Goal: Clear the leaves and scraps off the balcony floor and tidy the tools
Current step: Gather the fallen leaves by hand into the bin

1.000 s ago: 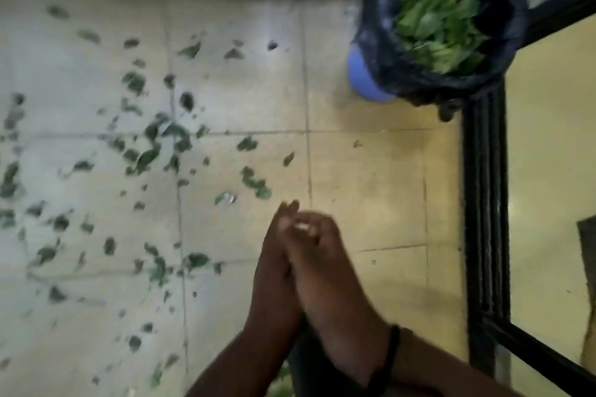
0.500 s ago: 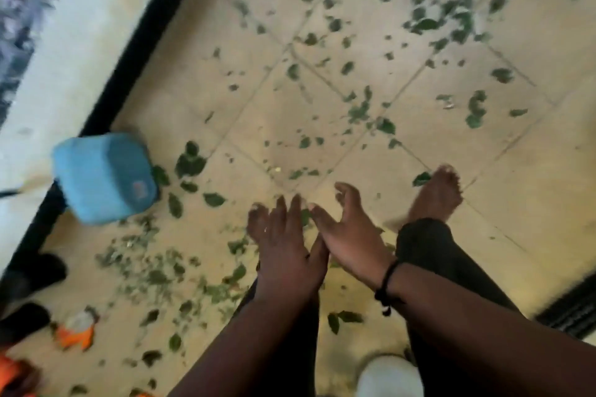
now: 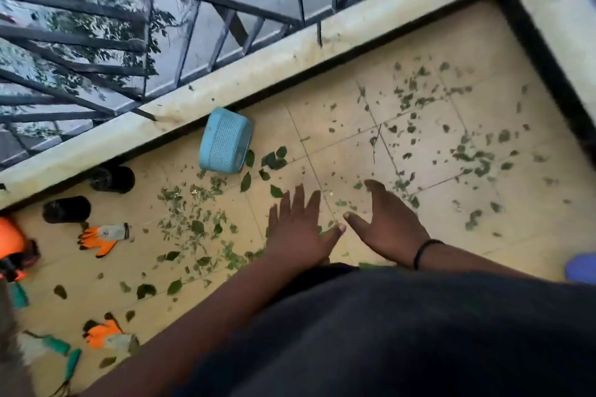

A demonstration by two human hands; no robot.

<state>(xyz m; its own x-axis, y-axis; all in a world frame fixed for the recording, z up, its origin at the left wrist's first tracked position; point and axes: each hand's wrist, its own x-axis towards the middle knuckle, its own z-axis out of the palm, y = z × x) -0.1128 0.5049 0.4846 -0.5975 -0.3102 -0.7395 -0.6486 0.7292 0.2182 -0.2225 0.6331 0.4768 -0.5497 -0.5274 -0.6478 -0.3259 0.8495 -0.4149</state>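
Hands spreading flat over a leaf-strewn balcony floor.

Basket (image 3: 225, 142) is lying tipped beside the parapet (image 3: 258, 69), its mesh side facing up, and its inside is not showing; two black pots (image 3: 112, 178) are lying on their sides further left along the same edge. Leaves (image 3: 190, 229) are scattering across the tiles (image 3: 338, 126), thickest left of the hands and again toward the far right corner. Left hand (image 3: 298, 232) is reaching forward palm down, fingers straight and splayed, gripping nothing. Right hand (image 3: 390, 226), a black band on its wrist, is hanging just beside it, fingers extended and relaxed, thumb pointing at the left thumb, also holding nothing. Orange gloves (image 3: 103, 237) and green-handled tools (image 3: 69, 364) are lying at the left edge.
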